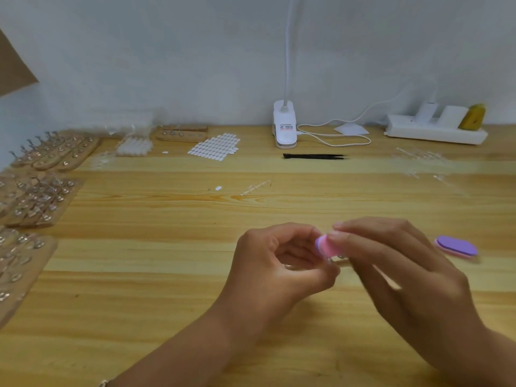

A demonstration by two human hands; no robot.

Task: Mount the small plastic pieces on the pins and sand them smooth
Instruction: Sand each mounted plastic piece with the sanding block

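Note:
My two hands meet over the middle of the wooden table (167, 275). My right hand (396, 275) pinches a small pink and purple sanding block (324, 247) between thumb and fingers. My left hand (279, 263) has its fingers curled round something small just under the block; that piece is mostly hidden, with a pale stick (342, 262) showing below the hands. A second purple and pink sanding block (456, 246) lies on the table to the right.
Wooden pin boards (36, 202) holding several clear pieces fill the left edge. At the back are a sheet of white stickers (215, 146), black tweezers (315, 156), a clip lamp (284, 124) with its cable, a power strip (435, 129) and clear plastic sprues (255, 187).

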